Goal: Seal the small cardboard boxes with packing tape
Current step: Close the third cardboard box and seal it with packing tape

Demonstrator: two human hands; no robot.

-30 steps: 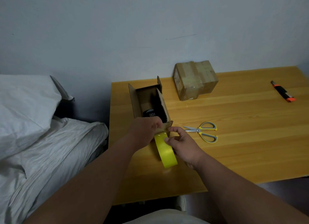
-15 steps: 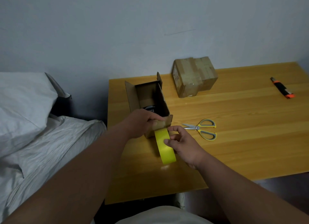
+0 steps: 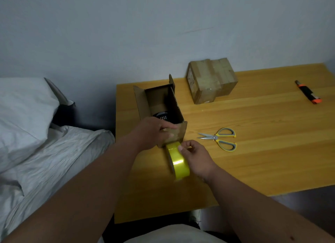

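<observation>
An open cardboard box stands near the left edge of the wooden table, its flaps up and a dark object with white dots inside. My left hand holds the box's near flap, fingers laid over its top edge. My right hand grips a yellow tape roll standing on edge just in front of the box. Thumb and fingers pinch the tape at the roll's top, close to the box's near face. Two taped boxes sit together at the back by the wall.
Yellow-and-grey scissors lie right of the open box. An orange-and-black utility knife lies at the far right. A bed with white bedding borders the table on the left. A wall closes off the back.
My left hand's fingers have spread further over the near flap. My right hand and the roll stay in front of the box. The view has shifted slightly.
</observation>
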